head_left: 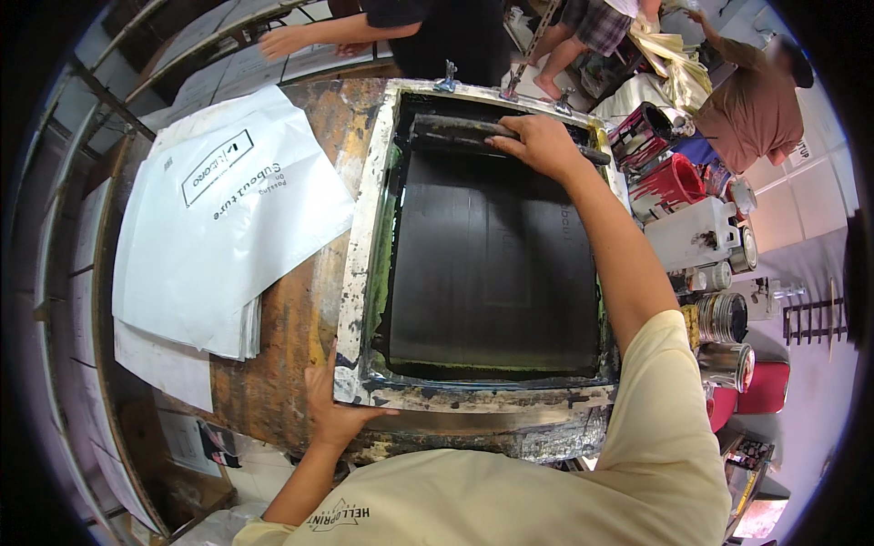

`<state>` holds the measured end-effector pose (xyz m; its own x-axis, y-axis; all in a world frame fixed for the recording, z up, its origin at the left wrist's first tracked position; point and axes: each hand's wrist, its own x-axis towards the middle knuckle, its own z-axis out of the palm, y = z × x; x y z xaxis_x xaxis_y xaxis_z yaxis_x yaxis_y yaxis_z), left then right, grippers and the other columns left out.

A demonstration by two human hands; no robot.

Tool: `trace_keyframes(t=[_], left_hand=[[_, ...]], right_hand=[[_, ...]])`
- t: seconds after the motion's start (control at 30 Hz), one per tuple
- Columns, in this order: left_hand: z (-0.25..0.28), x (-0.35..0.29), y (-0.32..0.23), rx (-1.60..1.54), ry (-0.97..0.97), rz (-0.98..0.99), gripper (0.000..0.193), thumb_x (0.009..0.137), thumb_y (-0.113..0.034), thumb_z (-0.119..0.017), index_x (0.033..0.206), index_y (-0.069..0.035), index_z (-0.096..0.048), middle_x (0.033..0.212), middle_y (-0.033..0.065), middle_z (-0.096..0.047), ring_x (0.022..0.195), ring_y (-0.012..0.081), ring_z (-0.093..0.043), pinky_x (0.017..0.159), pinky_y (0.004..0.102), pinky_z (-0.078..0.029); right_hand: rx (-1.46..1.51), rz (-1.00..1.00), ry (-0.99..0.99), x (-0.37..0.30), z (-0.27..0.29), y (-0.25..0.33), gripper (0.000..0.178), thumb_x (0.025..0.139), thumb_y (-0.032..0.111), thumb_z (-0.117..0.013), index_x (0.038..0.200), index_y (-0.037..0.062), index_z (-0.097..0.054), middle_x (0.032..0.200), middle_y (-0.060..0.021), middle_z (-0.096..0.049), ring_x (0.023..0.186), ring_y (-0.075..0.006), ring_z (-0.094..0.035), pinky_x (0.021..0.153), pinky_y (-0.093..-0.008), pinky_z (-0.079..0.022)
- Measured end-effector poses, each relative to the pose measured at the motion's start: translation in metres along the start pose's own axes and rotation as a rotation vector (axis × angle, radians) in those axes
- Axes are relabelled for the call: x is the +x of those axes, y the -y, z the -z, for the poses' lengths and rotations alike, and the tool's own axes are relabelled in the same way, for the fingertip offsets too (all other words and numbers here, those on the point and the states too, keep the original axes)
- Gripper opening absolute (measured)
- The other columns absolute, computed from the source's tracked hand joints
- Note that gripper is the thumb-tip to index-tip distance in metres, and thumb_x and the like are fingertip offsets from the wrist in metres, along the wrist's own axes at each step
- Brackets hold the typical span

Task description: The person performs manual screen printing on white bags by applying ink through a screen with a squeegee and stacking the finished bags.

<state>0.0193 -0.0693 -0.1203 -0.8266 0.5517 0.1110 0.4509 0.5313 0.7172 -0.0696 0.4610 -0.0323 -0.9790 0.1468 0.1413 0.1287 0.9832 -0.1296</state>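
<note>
A screen printing frame [353,300] with worn white wooden sides lies on a paint-stained table. Its mesh [492,264] is dark with ink, and faint lettering shows through it. My right hand [542,146] is closed around the handle of a long squeegee [446,127], which lies across the far end of the mesh. At the near left corner of the frame is my left hand [332,409]; its thumb runs along the near edge and a finger along the left side. Its other fingers are mostly hidden. Left of the frame sits a stack of printed white sheets [228,237].
Metal hinge clamps [446,77] hold the frame's far side. Along the right stand a black-stained bucket [642,132], a red-stained bucket [674,182], a white jerrycan [696,235] and several cans. A metal rack [86,309] lines the left. Other people stand beyond the table.
</note>
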Motion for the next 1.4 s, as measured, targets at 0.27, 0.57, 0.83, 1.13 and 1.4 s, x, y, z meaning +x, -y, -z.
trace_keyframes(t=[0.27,0.57,0.83,1.13,1.4], left_hand=[[-0.002,-0.002,0.0,-0.003,-0.054,-0.041,0.136,0.046,-0.059,-0.105,0.155,0.005,-0.055,0.125,0.0133,-0.074,0.108,0.0363,-0.057,0.1,0.0487,-0.045],[-0.007,-0.001,0.001,-0.014,-0.124,-0.074,0.124,0.052,-0.052,-0.106,0.154,0.0,-0.059,0.12,0.0116,-0.076,0.108,0.0352,-0.057,0.101,0.047,-0.047],[0.0,0.008,-0.033,-0.547,-0.167,-0.076,0.097,0.071,-0.027,-0.106,0.15,0.004,-0.06,0.124,0.0135,-0.076,0.114,0.0247,-0.07,0.101,0.0389,-0.054],[0.044,0.058,-0.106,-0.742,-0.334,-0.291,0.093,0.096,-0.037,-0.086,0.167,0.001,-0.039,0.149,0.0215,-0.058,0.139,0.0307,-0.054,0.12,0.0472,-0.039],[-0.038,-0.018,-0.059,0.563,0.181,-0.15,0.121,0.095,-0.086,-0.053,0.172,0.002,-0.026,0.18,0.0313,-0.015,0.168,0.0489,-0.005,0.122,0.08,0.012]], right_hand=[[-0.08,0.063,-0.275,-0.04,-0.037,0.012,0.042,0.101,0.052,-0.07,0.102,0.01,-0.07,0.093,-0.0123,-0.072,0.096,-0.037,-0.072,0.079,-0.0515,-0.057],[-0.002,-0.02,-0.115,-0.229,0.002,0.165,0.037,0.091,0.04,-0.082,0.104,0.0105,-0.064,0.094,-0.0102,-0.066,0.091,-0.0357,-0.069,0.074,-0.05,-0.057],[0.001,-0.073,-0.038,-0.293,0.078,0.234,0.035,0.092,0.032,-0.079,0.112,0.0067,-0.065,0.102,-0.0144,-0.062,0.105,-0.0336,-0.063,0.091,-0.0501,-0.055],[-0.252,-0.014,-0.591,-0.22,0.168,0.214,0.027,0.094,0.031,-0.069,0.104,0.0066,-0.068,0.093,-0.0117,-0.063,0.094,-0.0331,-0.063,0.095,-0.0495,-0.041],[-0.229,0.03,-0.636,-0.178,0.218,0.2,0.035,0.099,0.036,-0.065,0.105,0.0036,-0.074,0.095,-0.017,-0.072,0.092,-0.0392,-0.068,0.09,-0.046,-0.045]])
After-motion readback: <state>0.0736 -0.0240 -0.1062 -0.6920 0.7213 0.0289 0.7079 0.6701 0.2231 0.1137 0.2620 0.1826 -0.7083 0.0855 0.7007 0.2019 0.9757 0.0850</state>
